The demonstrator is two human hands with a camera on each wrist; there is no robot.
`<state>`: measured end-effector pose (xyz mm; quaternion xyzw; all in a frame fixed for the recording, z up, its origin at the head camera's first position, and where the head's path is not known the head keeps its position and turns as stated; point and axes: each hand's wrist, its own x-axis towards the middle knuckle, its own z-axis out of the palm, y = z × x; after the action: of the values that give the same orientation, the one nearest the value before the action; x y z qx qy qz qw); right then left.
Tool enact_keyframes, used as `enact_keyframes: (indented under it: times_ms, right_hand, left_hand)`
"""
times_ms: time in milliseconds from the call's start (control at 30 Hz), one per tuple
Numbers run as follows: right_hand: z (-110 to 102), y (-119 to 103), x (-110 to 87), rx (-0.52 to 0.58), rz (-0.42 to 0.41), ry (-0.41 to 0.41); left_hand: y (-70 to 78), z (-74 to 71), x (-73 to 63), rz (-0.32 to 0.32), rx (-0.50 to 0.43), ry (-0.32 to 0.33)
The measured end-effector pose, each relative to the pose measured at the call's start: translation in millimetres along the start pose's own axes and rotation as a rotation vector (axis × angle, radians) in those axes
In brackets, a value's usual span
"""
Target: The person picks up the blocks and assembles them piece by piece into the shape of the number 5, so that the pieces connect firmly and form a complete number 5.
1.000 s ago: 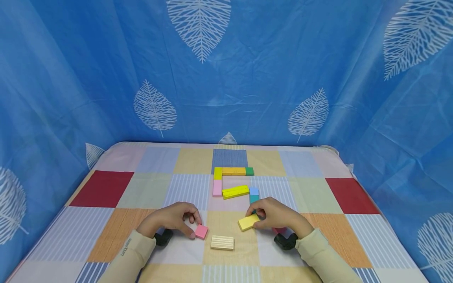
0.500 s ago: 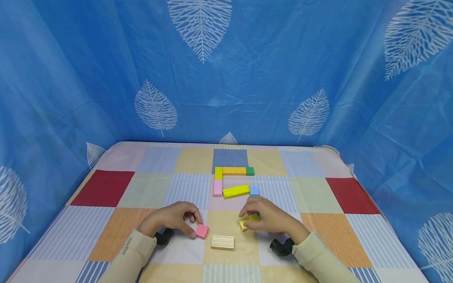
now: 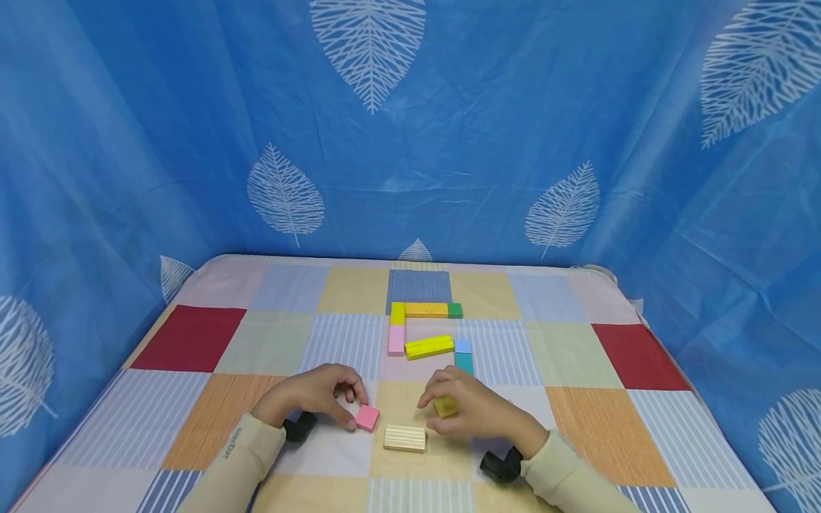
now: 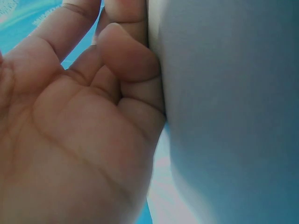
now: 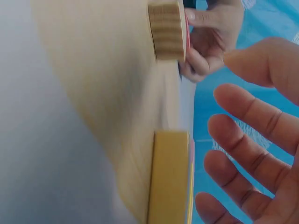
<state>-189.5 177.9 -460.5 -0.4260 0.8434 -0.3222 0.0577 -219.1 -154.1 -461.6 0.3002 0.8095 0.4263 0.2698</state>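
My left hand (image 3: 317, 393) rests low over the cloth and pinches a pink square block (image 3: 368, 418) at its near edge between thumb and fingertip. In the left wrist view its fingers (image 4: 126, 56) are curled, and the block is out of sight. My right hand (image 3: 471, 406) hovers with spread fingers above a yellow rectangular block (image 3: 445, 407), which it partly covers. The right wrist view shows the fingers apart from that yellow block (image 5: 170, 177). Between both hands lies a plain ridged wooden block (image 3: 405, 439).
Farther back, yellow (image 3: 398, 313), pink (image 3: 396, 340), orange (image 3: 426, 310) and green (image 3: 455, 311) blocks form a corner. A bright yellow ridged block (image 3: 429, 347) lies slanted beside light blue (image 3: 463, 346) and teal (image 3: 464, 364) ones. A patchwork cloth (image 3: 256, 342) covers the table.
My right hand let go of the yellow block, which stays on the cloth, and moved left over it with its fingers opening. My left hand stayed at the pink block.
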Motion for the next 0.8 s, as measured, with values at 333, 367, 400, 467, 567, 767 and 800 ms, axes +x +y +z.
enact_keyframes:
  times_ms: [333,367,400,467,567,767,800]
  right_hand:
    - [14,-12,2.3,0.012,0.014,-0.008]
    - [15,-13,2.7,0.006,0.024,-0.012]
    - [16,-15,3.0,-0.004,0.036,-0.016]
    - [17,-16,3.6,-0.030,0.050,-0.020]
    - [18,-18,4.5,-0.074,0.066,-0.025]
    - [18,-23,7.5,-0.138,0.088,-0.065]
    - [18,-23,8.3,-0.140,0.100,-0.074]
  left_hand:
    - [-0.5,0.1,0.7,0.001,0.026,0.001]
    - [-0.8,0.0,0.7,-0.003,0.030,0.003]
    - [-1.1,0.0,0.7,-0.006,0.032,0.005]
    - [-2.0,-0.1,1.0,-0.011,0.035,0.009]
    - [-2.8,0.0,1.2,-0.015,0.031,0.014]
    - [-3.9,0.5,0.8,-0.012,0.030,0.015]
    - [-4.0,0.6,0.7,-0.013,0.032,0.016]
